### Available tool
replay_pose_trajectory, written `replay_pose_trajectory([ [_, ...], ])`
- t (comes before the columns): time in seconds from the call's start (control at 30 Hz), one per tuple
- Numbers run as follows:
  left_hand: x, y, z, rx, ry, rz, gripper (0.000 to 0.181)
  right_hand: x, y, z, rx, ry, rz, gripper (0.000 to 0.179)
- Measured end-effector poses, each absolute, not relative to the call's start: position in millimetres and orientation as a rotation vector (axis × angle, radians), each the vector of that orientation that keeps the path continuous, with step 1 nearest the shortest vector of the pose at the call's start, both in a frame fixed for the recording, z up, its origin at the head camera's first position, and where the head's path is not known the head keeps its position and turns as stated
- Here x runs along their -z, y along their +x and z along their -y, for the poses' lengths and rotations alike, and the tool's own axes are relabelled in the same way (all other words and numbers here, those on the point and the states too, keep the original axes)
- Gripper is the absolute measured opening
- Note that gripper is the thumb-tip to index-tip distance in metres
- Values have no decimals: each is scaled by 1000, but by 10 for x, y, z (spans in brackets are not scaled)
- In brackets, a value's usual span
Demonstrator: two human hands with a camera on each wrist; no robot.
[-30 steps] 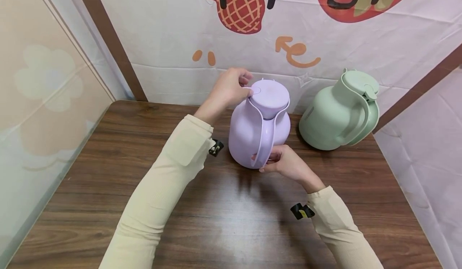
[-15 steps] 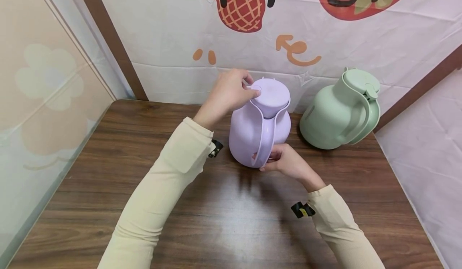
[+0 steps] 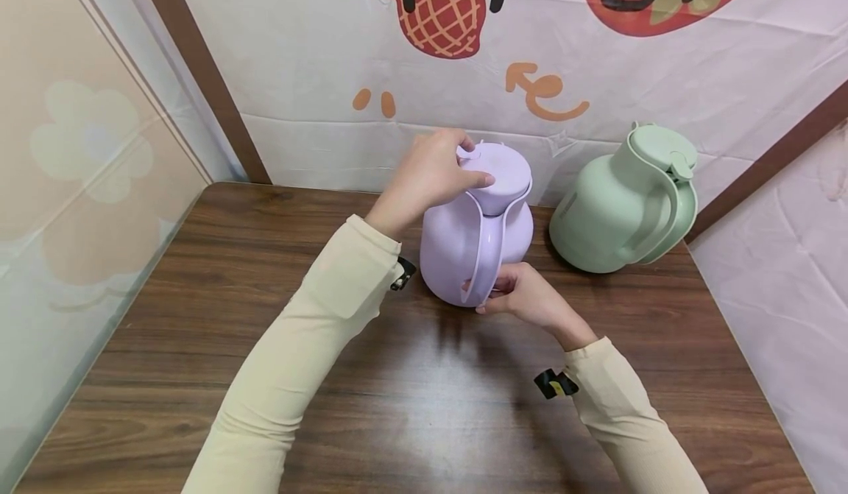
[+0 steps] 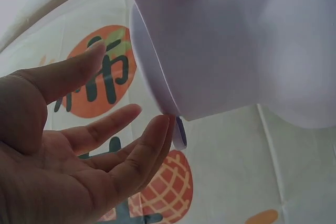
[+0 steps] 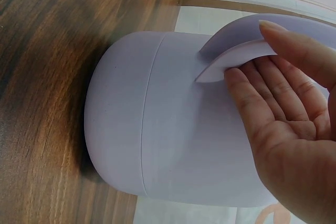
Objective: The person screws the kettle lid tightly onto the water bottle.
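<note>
A lilac thermos jug [image 3: 447,251] stands upright on the table with its round lid [image 3: 505,171] on top. My left hand [image 3: 430,174] is at the lid's left side, thumb over the lid's top. In the left wrist view the fingers [image 4: 149,150] are loosely bent, their tips at the lid's edge beside a small tab [image 4: 180,134], and the thumb [image 4: 79,72] stands apart from the lid. My right hand [image 3: 530,299] holds the jug's handle [image 3: 489,255] low down, fingers hooked through it and thumb [image 5: 286,40] along its outside.
A mint-green thermos jug [image 3: 606,207] of the same shape stands at the back right, its handle turned to the right. A printed cloth [image 3: 305,74] hangs right behind the wood-grain table [image 3: 218,273], and cloth walls close in both sides.
My left thumb has moved right, from the lid's tab across the top of the lid, and the fingers have spread. The jug and my right hand have stayed put.
</note>
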State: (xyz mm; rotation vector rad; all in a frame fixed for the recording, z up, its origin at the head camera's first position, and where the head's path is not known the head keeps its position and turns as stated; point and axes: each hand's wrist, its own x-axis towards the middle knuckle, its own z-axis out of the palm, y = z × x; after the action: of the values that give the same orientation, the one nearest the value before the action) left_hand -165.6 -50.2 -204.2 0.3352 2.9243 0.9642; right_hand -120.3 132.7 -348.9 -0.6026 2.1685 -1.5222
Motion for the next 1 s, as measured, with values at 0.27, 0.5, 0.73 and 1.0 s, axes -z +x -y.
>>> replay_pose_trajectory([
  [0.27, 2071, -1700, 455, -962, 335, -2917, 57, 3490, -1211, -1317, 1527, -603, -2160, 32],
  [0.5, 2069, -1711, 415, -955, 331, -2902, 63, 3492, -1214, -1311, 1529, -601, -2154, 32],
  [0.73, 2086, -1743, 385, -949, 337, -2893, 68, 3482, -1213, -1310, 1525, -597, -2162, 31],
  [1.0, 2132, -1766, 365, -957, 333, -2902, 72, 3480, -1203, -1308, 1524, -590, -2165, 32],
])
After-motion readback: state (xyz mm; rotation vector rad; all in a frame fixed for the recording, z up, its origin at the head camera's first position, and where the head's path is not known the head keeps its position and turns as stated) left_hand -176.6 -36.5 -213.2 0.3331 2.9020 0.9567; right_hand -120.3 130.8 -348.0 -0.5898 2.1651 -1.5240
